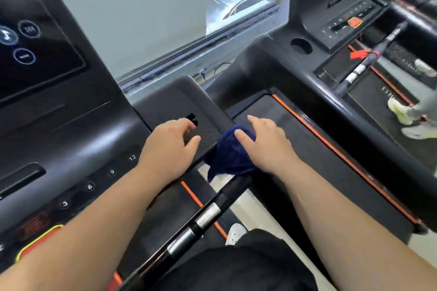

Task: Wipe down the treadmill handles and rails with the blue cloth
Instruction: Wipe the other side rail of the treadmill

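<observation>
The blue cloth (227, 153) lay bunched, dark and crumpled, on the top end of the handle rail (205, 215), whose length ran back toward the person. The right hand (267, 146) pressed it, thumb and forefinger spread. The left hand (170, 146) rested just beside it, loosely curled and holding nothing.

The person wears a black lower garment (238, 267) and a white shoe (235, 234)

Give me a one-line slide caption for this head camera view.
Right hand presses a bunched dark blue cloth where the black treadmill handrail meets the console; left hand rests beside it.
</observation>
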